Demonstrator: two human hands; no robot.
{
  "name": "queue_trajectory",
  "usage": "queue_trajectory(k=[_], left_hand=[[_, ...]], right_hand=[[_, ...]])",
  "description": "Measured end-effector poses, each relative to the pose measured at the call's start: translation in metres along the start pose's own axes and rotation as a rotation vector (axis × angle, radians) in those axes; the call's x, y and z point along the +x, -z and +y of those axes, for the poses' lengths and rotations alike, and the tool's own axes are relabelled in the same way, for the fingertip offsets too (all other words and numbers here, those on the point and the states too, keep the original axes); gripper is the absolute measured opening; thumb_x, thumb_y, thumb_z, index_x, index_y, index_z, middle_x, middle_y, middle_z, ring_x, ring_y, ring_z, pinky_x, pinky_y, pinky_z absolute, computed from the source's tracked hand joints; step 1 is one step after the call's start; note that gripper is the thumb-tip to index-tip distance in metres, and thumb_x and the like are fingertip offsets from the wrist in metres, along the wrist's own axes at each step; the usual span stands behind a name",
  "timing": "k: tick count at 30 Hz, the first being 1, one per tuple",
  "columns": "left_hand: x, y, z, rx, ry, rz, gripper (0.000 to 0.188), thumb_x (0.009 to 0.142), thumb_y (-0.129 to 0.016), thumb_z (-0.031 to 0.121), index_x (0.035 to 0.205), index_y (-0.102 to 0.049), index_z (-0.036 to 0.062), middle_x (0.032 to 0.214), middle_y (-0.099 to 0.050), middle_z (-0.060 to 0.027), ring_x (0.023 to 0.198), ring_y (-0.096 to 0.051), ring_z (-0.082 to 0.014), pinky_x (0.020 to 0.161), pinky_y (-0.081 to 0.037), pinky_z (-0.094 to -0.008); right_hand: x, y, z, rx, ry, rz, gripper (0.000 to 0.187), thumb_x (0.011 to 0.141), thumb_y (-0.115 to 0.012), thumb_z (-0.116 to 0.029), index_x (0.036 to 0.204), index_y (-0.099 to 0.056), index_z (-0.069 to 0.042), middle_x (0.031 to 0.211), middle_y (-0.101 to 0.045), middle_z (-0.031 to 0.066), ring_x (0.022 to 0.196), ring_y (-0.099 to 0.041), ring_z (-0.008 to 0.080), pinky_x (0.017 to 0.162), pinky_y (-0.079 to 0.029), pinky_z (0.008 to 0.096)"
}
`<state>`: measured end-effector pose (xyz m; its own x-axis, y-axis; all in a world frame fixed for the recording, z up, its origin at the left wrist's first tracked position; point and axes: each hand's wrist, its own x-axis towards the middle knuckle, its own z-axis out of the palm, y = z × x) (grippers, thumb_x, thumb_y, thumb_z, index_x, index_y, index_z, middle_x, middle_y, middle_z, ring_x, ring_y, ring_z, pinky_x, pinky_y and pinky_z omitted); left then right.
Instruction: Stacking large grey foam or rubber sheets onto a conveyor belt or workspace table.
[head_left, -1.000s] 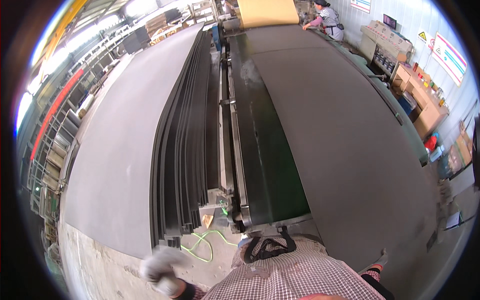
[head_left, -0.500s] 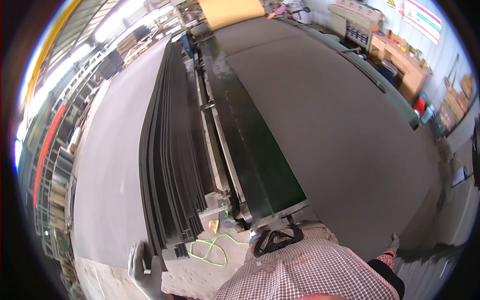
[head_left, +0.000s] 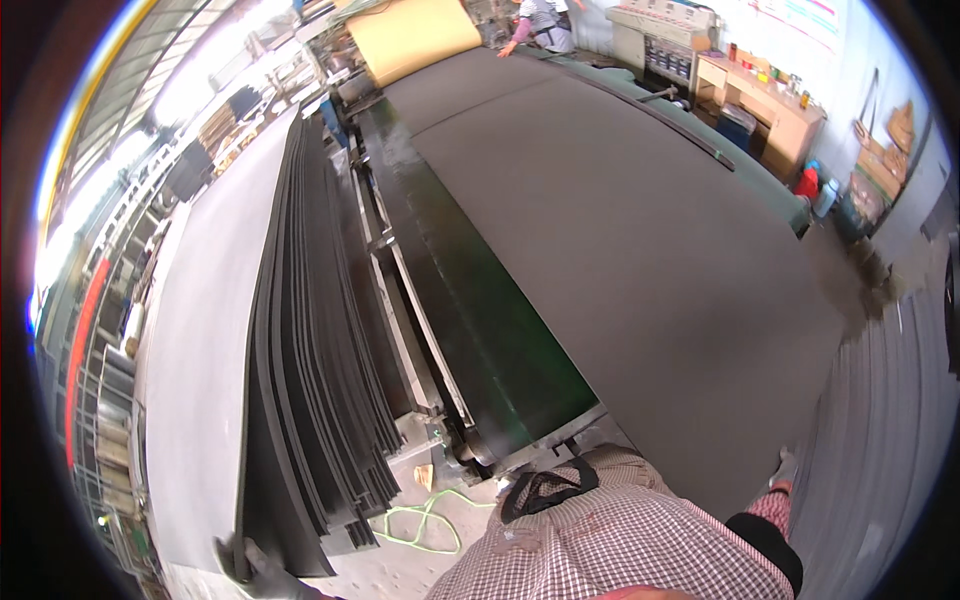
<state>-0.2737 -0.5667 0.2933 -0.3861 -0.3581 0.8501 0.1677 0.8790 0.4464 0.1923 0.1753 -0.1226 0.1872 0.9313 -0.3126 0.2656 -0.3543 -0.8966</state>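
My left hand [head_left: 262, 575], in a grey glove, is closed on the near corner of the pale grey top sheet [head_left: 195, 350] of a tall stack at left. Its fingertips curl over the sheet's edge. Below that sheet, the dark layered edges of the stack [head_left: 310, 370] fan out unevenly. On the right, my gloved right hand [head_left: 785, 468] grips the near right edge of a large dark grey sheet [head_left: 640, 270], its fingers partly hidden. This sheet lies over a green conveyor belt [head_left: 500, 340] and hangs past its near end beside me.
A metal frame rail [head_left: 400, 290] runs between stack and belt. A green cord [head_left: 425, 525] lies on the floor by my feet. At the far end are a yellow roll [head_left: 410, 40] and another person [head_left: 545, 25]. A wooden desk [head_left: 760, 100] stands at right, near corrugated panels [head_left: 880, 430].
My left hand has gone from spread fingers beside the stack's corner to gripping the top sheet. That sheet's edge has shifted left, baring darker layers. My view has turned slightly right.
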Motion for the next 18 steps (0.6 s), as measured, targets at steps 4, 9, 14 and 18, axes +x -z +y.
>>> queue_trajectory(k=[4, 9, 14, 18], left_hand=[[-0.018, -0.020, -0.046, -0.230, 0.082, 0.013, 0.037, 0.082, -0.069, 0.021, 0.106, -0.059, -0.0055, 0.102, -0.062, -0.0136, 0.086, -0.060, -0.0207, 0.075, -0.051, -0.0308], [-0.009, -0.014, 0.030, -0.305, 0.274, 0.126, 0.025, 0.080, -0.072, 0.023, 0.087, -0.066, -0.0008, 0.077, -0.064, -0.0125, 0.068, -0.060, -0.0214, 0.060, -0.051, -0.0277], [-0.012, -0.007, -0.047, -0.306, -0.164, 0.151, 0.031, 0.074, -0.076, 0.013, 0.093, -0.060, -0.0055, 0.086, -0.060, -0.0118, 0.079, -0.056, -0.0221, 0.074, -0.048, -0.0375], [-0.033, 0.002, 0.063, 0.175, -0.069, 0.176, 0.036, 0.081, -0.070, 0.021, 0.103, -0.057, -0.0040, 0.100, -0.060, -0.0154, 0.091, -0.058, -0.0266, 0.082, -0.046, -0.0398]], right_hand=[[0.014, -0.061, -0.132, -0.608, 0.550, 0.061, 0.055, 0.083, -0.057, -0.027, 0.120, -0.048, 0.013, 0.130, -0.047, 0.0257, 0.120, -0.045, 0.0342, 0.103, -0.031, 0.0374], [-0.040, -0.145, -0.352, -0.582, 0.937, -0.174, 0.041, 0.081, -0.061, -0.028, 0.101, -0.059, 0.008, 0.099, -0.062, 0.0252, 0.095, -0.058, 0.0376, 0.083, -0.044, 0.0399], [-0.171, -0.278, -0.429, 0.096, 0.967, -0.559, 0.021, 0.076, -0.067, -0.019, 0.081, -0.059, 0.000, 0.075, -0.060, 0.0040, 0.064, -0.055, 0.0131, 0.059, -0.045, 0.0290], [-0.172, -0.347, -0.494, 0.534, 0.715, -0.602, 0.016, 0.069, -0.069, -0.012, 0.071, -0.056, -0.002, 0.069, -0.057, 0.0032, 0.055, -0.052, 0.0096, 0.053, -0.042, 0.0236]])
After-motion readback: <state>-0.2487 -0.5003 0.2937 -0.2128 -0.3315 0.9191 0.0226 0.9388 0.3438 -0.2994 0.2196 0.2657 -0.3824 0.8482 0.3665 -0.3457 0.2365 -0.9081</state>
